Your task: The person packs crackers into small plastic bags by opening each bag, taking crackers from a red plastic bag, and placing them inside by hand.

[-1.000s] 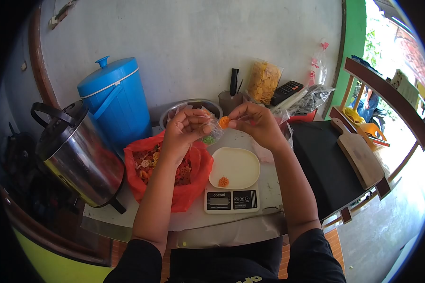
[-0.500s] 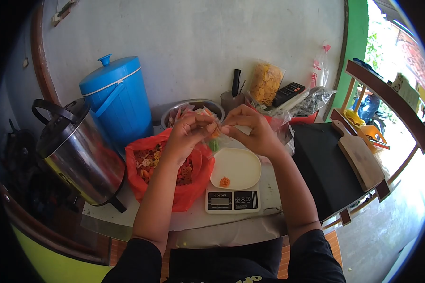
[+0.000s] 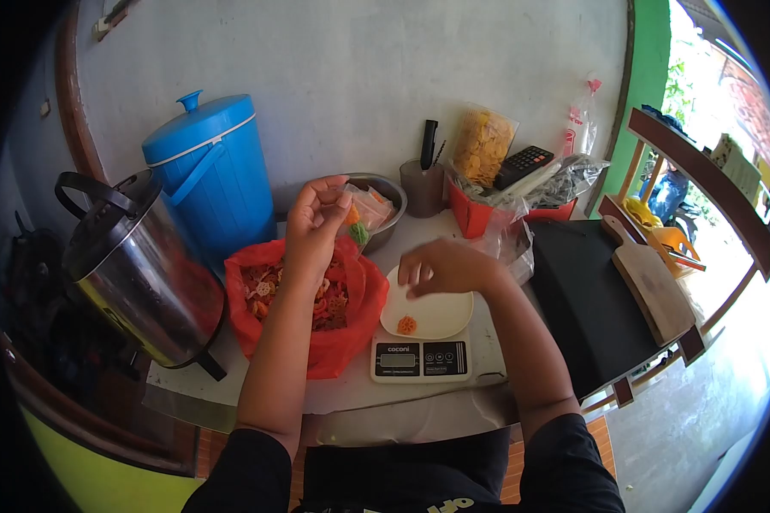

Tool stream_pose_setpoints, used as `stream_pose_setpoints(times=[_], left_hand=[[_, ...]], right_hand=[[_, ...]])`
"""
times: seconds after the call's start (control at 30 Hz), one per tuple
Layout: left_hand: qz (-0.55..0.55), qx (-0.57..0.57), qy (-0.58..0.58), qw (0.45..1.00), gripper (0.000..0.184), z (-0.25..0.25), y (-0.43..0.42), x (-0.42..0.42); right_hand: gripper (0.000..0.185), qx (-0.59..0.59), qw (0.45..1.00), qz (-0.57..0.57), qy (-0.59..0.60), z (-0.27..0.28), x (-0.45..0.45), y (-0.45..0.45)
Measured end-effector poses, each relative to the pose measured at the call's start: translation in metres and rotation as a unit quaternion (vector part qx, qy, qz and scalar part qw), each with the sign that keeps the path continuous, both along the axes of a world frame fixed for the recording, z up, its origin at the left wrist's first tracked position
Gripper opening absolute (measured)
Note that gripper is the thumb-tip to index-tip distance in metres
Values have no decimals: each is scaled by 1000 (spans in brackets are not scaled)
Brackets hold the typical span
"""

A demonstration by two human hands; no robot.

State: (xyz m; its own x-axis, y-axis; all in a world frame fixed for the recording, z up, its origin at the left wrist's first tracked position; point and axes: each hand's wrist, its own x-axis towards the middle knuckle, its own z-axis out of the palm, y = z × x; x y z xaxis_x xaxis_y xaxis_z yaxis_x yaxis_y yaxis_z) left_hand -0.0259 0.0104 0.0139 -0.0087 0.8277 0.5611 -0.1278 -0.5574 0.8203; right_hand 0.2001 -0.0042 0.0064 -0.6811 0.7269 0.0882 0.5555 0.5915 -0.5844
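Bagging of small shaped pieces at the surface (image 3: 351, 395), seen from above my own arms. My left grip (image 3: 312, 222) is pinched together on the top of one small clear bag (image 3: 357, 225), raised in front of the metal bowl (image 3: 392, 229); an orange and a green piece show through it. My right grip (image 3: 449, 265) hangs over the rear part of the tray (image 3: 441, 315), fingers loosely curled, no piece visible in them — the thumb is hidden, so I cannot tell whether the tips meet. Step in hand, as I judge it: gathering pieces into the clear bag; the next move would call for a light pinch on the orange piece (image 3: 407, 325) near the tray's front edge. Count: one scale (image 3: 422, 362) near the surface's front edge, carrying one tray with one piece; one red bag (image 3: 342, 350) left of it, its many pieces uncountable; one bowl toward the rear edge, its packets too overlapped to number.
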Motion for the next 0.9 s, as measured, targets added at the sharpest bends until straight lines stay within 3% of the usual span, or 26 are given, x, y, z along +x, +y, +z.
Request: stream_pose_setpoints(times=[0.13,0.33,0.73,0.9], left_hand=[[10,27,-3,1000,21,-5,7,-3],[-9,23,-20,999,14,-7,8,-4],[11,11,6,1000,26,-2,0,2],[-6,2,4,1000,26,-2,0,2]], right_hand=[[34,-88,989,53,-109,-22,-10,12],[34,-108,978,58,-167,-31,-16,15],[31,-116,983,70,-120,-33,-11,19],[25,-16,1000,16,-1,-19,11,21]])
